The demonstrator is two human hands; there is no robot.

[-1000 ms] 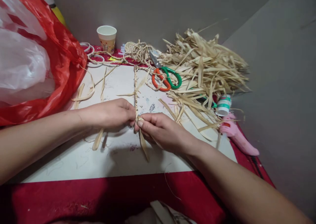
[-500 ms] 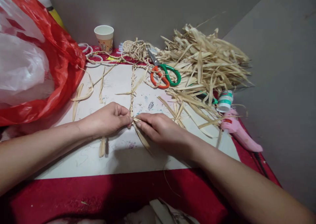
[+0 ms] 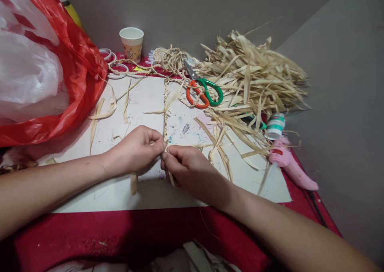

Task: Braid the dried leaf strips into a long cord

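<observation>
One red bag (image 3: pixel 87 100) bulges well left of the cord (image 3: pixel 165 116), close to the forearm on that side, so that elbow should move gently. Between bag and cord, loose strips (image 3: pixel 94 128) lie on the white sheet (image 3: pixel 186 196); one pokes out from beneath the forearm and could drag.

The left hand (image 3: pixel 136 150), at the cord's left, has thumb and forefinger pinched on its near end. That grip matters most: it should sit right at the last crossing, with light tension so the finished twist cannot loosen. The cord itself runs straight away from the hands over the sheet, narrow and knobbly.

Just right of the cord's near end, the right hand (image 3: pixel 189 168) has thumb and finger pressed together on a strip (image 3: pixel 171 179), its tail pointing back toward the person. The fingertips overlap there, so which strand each holds is hard to say. I would roll each strand firmly the same way before crossing it over, and feed in fresh material before a tail runs short, staggering the joins.

Right of the cord's far half lie the scissors (image 3: pixel 199 80), a thin plait looped across their handles; that is worth freeing before any pull. Further right of the cord sits the pile (image 3: pixel 252 72), where evenly wide pieces would suit best, then the glue gun (image 3: pixel 289 164).
</observation>
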